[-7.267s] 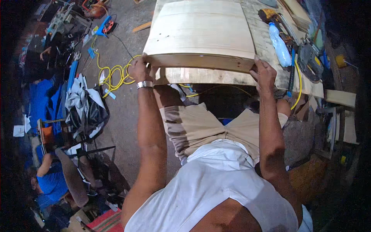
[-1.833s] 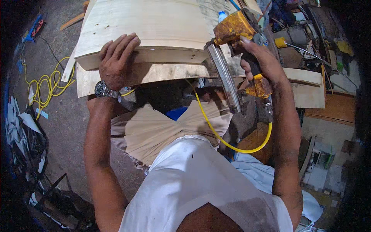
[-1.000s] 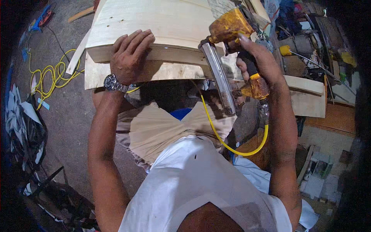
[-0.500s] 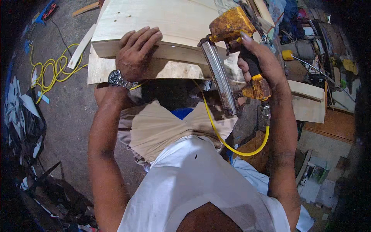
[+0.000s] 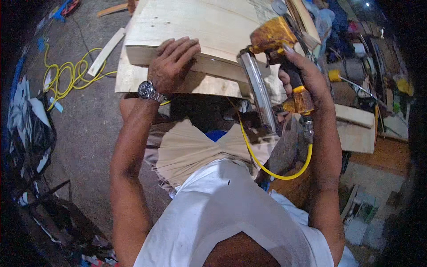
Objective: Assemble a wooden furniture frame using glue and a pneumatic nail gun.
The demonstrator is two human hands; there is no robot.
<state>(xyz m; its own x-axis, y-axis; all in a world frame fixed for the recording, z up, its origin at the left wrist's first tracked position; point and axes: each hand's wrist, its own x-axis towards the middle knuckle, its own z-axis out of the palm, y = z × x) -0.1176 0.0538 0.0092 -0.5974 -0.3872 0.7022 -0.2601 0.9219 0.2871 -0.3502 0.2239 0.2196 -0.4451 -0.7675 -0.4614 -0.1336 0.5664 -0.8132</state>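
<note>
My left hand [image 5: 175,63] lies over the front edge of a pale wooden board [image 5: 191,22], near its left corner, with its fingers stretched onto the top face. A metal watch [image 5: 149,90] is on that wrist. In my right hand [image 5: 307,73] is a worn yellow and black pneumatic nail gun [image 5: 273,33], gripped round its handle. The gun's nose is at the front edge of the wood, to the right of my left hand. Its long silver magazine [image 5: 260,95] slants down towards me. Whether the nose touches the wood I cannot tell.
A yellow air hose [image 5: 284,177] loops from the gun's handle under the work. More yellow hose [image 5: 73,84] coils on the floor at left, by a loose wooden strip [image 5: 106,52]. Crumpled dark and white sheeting [image 5: 33,120] lies far left. Tools and clutter crowd the right side.
The whole scene has shifted somewhat to the right in view. The nail gun sits slightly closer to my left hand along the board's edge; both hands keep their hold.
</note>
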